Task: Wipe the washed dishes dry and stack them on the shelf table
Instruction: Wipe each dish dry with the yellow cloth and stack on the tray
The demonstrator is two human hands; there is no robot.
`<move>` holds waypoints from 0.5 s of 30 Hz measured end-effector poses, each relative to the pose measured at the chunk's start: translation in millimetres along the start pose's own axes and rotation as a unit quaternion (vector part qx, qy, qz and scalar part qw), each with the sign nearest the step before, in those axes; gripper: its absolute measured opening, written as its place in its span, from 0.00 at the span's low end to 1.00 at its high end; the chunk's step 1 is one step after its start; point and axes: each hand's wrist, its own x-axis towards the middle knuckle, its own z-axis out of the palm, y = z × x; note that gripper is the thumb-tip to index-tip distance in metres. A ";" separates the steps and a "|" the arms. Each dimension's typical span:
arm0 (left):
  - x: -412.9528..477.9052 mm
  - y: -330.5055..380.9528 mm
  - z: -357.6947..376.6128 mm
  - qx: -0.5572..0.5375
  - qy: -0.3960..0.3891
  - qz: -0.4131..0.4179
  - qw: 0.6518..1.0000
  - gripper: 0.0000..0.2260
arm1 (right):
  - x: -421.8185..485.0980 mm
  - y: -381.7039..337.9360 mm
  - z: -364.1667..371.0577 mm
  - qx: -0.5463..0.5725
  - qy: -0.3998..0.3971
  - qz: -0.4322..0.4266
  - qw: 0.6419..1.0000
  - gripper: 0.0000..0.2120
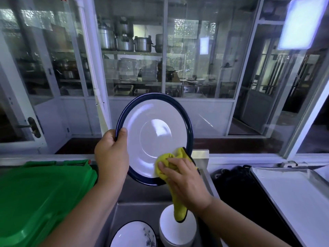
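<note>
**Drying the blue-rimmed plate (154,132) above the sink (142,195)**

Holding the plate nearly upright above the sink, face toward the camera, with the left hand (111,154) clamped on its left rim, thumb hooked over the front. Pressing the yellow cloth (167,159) onto the lower right of the face with the right hand (185,180), fingers bunched around the fabric, loose tail dangling down toward the sink.

Probably mid-wipe on the front. No telling how dry the back is, hidden as it is from view.

To do it well:

- Sweep in overlapping arcs from the centre well outward, then run the cloth round the inner edge of the dark rim, where water likely collects.
- Turn the plate bit by bit in the left hand so as to reach the patch under the thumb.
- Keep that pinch firm. Glazed and perhaps damp, so likely slippery.
- Stay clear of the stacked white bowls (176,229) and the flower-painted bowl (133,236) lying in the sink. A slip would likely chip more than one dish.
- Gather up the hanging tail, which hangs in front of those bowls and may be soaking up water.
- Flip and dry the back before carrying away.

Left of the sink, a green crate lid (35,193). Right of the sink, a steel tray (293,193). Cannot tell where the shelf table lies.
</note>
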 end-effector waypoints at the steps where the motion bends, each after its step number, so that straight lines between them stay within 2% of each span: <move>1: -1.1 1.2 -1.5 0.010 -0.006 0.005 1.000 0.18 | -2.0 11.0 -1.3 -0.010 0.005 0.011 1.000 0.16; 8: -18.3 4.7 -3.3 0.041 -0.025 0.001 0.999 0.20 | 33.6 59.8 -13.6 -0.081 0.043 0.083 0.992 0.19; 15: -18.6 15.0 -5.4 0.040 -0.046 0.021 0.998 0.20 | 74.7 49.7 -20.7 -0.060 0.089 0.057 0.993 0.19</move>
